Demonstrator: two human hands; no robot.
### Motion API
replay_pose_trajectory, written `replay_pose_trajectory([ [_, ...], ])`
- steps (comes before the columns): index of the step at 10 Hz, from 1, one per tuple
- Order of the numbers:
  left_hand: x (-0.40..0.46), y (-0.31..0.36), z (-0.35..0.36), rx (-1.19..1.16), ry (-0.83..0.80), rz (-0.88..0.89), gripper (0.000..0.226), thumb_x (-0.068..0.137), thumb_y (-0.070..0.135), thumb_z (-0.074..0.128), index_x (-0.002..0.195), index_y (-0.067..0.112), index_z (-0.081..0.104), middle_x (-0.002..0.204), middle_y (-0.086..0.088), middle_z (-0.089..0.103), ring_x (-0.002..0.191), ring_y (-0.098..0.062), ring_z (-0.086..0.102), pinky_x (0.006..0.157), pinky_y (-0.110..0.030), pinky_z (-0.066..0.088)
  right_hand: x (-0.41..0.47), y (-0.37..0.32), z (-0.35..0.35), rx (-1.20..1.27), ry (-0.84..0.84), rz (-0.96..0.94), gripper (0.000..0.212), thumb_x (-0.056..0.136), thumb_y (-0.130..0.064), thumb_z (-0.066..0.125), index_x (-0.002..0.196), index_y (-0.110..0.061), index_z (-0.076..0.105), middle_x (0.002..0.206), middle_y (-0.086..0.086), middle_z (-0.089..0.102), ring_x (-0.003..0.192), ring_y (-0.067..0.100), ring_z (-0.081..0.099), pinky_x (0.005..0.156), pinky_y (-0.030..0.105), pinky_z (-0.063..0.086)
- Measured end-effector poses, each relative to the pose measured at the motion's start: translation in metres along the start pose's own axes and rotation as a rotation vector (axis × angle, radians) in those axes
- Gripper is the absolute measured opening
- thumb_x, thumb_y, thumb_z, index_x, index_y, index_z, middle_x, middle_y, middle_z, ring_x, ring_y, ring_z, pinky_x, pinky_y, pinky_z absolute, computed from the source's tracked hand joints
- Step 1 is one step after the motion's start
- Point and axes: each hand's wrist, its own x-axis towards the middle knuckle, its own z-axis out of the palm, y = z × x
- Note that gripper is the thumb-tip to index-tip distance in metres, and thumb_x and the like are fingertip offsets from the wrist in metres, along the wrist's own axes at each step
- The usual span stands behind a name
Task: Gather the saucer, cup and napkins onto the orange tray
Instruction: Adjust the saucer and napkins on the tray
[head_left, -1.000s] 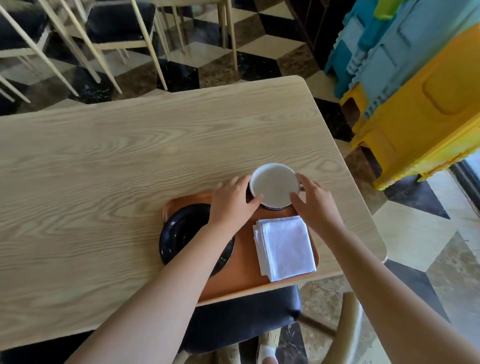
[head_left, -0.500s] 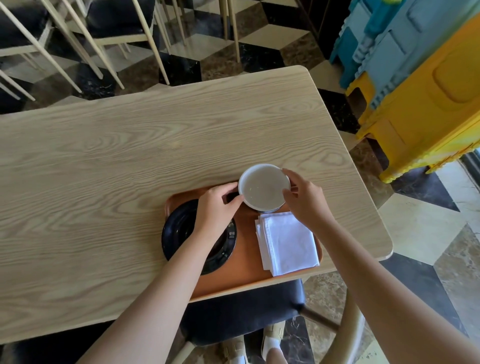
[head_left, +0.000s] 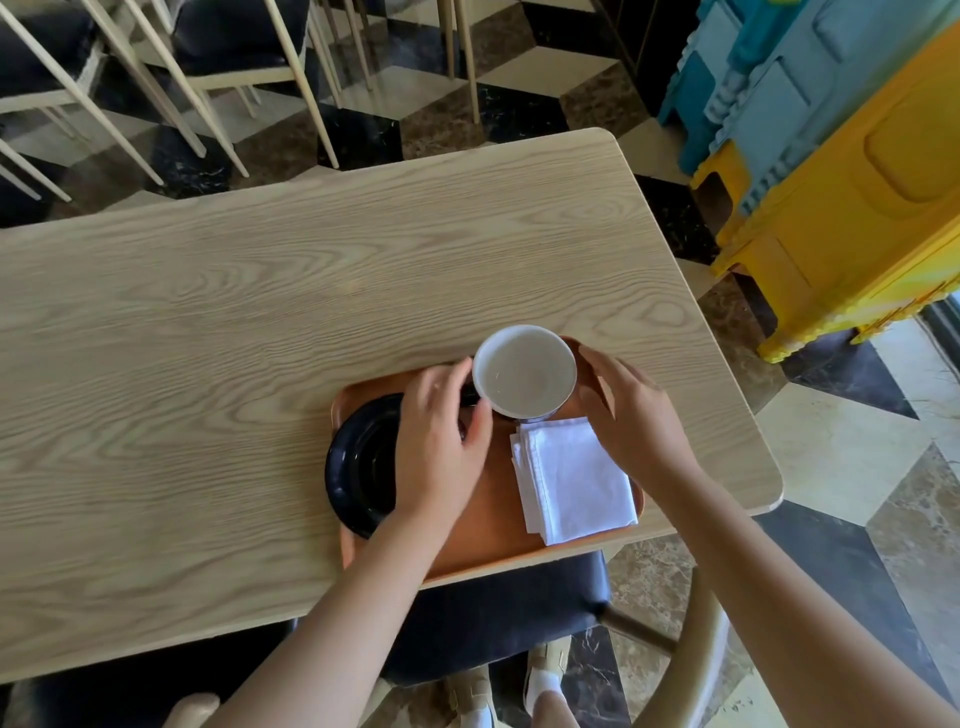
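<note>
A cup (head_left: 524, 371) with a white inside stands upright on the far right part of the orange tray (head_left: 488, 530). My left hand (head_left: 441, 447) is at the cup's left side, with fingers curled over its dark handle and the thumb against its wall. My right hand (head_left: 623, 415) curves beside the cup's right side, fingers apart, with a thin strip of tray showing between them. A black saucer (head_left: 358, 462) lies on the tray's left part, partly hidden by my left hand. A stack of white napkins (head_left: 571, 478) lies on the tray's right part, just in front of the cup.
The tray sits at the near edge of a light wooden table (head_left: 260, 312), over a dark-cushioned chair (head_left: 498, 613). Pale chairs (head_left: 223, 78) stand beyond the table. Yellow and blue plastic stools (head_left: 841, 171) are stacked at the right.
The cup came a little towards me and to the left, and now rests on the tray. My right hand's fingers have come off its rim. My left hand has closed over the handle side.
</note>
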Motion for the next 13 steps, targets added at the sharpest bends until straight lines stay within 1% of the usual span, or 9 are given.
replay_pose_trajectory([
  [1,-0.034,0.015,0.015,0.056,-0.157,0.319,0.032,0.088,0.018,0.046,0.115,0.004,0.058,0.109,-0.015,0.062,0.101,-0.027,0.055,0.086,-0.039,0.047,-0.036,0.021,-0.006,-0.259,0.049,-0.225,0.038,0.088,-0.022,0.041,0.121,-0.009,0.054,0.126,0.012,0.059,0.118,0.028,0.052,0.093,0.042,0.047],
  [2,-0.066,0.022,0.045,0.293,-0.387,0.456,0.047,0.089,0.026,0.038,0.130,0.006,0.047,0.136,-0.017,0.050,0.127,-0.032,0.045,0.103,-0.045,0.040,-0.062,0.046,0.001,-0.502,-0.185,-0.292,0.047,0.094,-0.035,0.025,0.134,-0.015,0.038,0.146,0.010,0.036,0.137,0.022,0.024,0.109,0.042,0.021],
  [3,-0.079,0.022,0.061,0.450,-0.506,0.359,0.054,0.088,0.034,0.031,0.135,0.009,0.043,0.146,-0.016,0.039,0.136,-0.028,0.032,0.107,-0.043,0.030,-0.075,0.059,0.011,-0.609,-0.300,-0.250,0.058,0.094,-0.045,0.002,0.139,-0.019,0.026,0.151,0.005,0.023,0.141,0.014,-0.001,0.111,0.036,0.002],
  [5,-0.078,0.012,0.062,0.497,-0.594,0.334,0.057,0.088,0.037,0.027,0.137,0.010,0.040,0.146,-0.016,0.038,0.136,-0.028,0.031,0.108,-0.042,0.029,-0.081,0.057,0.021,-0.618,-0.295,-0.195,0.059,0.094,-0.042,0.002,0.138,-0.015,0.030,0.149,0.005,0.025,0.139,0.007,-0.014,0.111,0.034,-0.002],
  [7,-0.084,0.002,0.052,0.496,-0.564,0.303,0.054,0.089,0.036,0.033,0.135,0.010,0.043,0.145,-0.016,0.039,0.136,-0.027,0.032,0.107,-0.042,0.031,-0.081,0.044,0.031,-0.617,-0.294,-0.225,0.050,0.094,-0.038,0.020,0.135,-0.013,0.033,0.145,0.009,0.038,0.136,0.017,0.017,0.110,0.034,0.001],
  [10,-0.087,-0.010,0.043,0.492,-0.541,0.323,0.055,0.090,0.037,0.044,0.139,0.012,0.037,0.149,-0.015,0.033,0.138,-0.027,0.026,0.109,-0.040,0.029,-0.085,0.040,0.044,-0.600,-0.273,-0.248,0.057,0.095,-0.041,0.001,0.139,-0.013,0.023,0.148,0.007,0.024,0.141,0.014,-0.006,0.112,0.034,0.000],
  [11,-0.087,-0.009,0.042,0.481,-0.549,0.333,0.056,0.090,0.037,0.042,0.139,0.012,0.036,0.149,-0.015,0.033,0.138,-0.027,0.026,0.109,-0.040,0.029,-0.085,0.037,0.043,-0.607,-0.281,-0.226,0.057,0.095,-0.041,0.000,0.139,-0.014,0.022,0.148,0.008,0.029,0.140,0.020,0.012,0.112,0.035,0.001],
  [12,-0.085,-0.008,0.041,0.490,-0.552,0.342,0.056,0.087,0.037,0.050,0.136,0.010,0.042,0.146,-0.016,0.038,0.136,-0.028,0.032,0.107,-0.042,0.034,-0.085,0.035,0.041,-0.625,-0.282,-0.233,0.055,0.095,-0.042,0.004,0.136,-0.015,0.030,0.145,0.008,0.037,0.134,0.024,0.030,0.114,0.040,0.018],
  [13,-0.079,0.000,0.034,0.483,-0.552,0.330,0.055,0.080,0.039,0.061,0.127,0.010,0.053,0.137,-0.017,0.050,0.127,-0.029,0.046,0.098,-0.042,0.045,-0.076,0.026,0.030,-0.630,-0.317,-0.216,0.049,0.087,-0.042,0.029,0.123,-0.019,0.052,0.133,0.006,0.054,0.123,0.023,0.049,0.095,0.045,0.044],
])
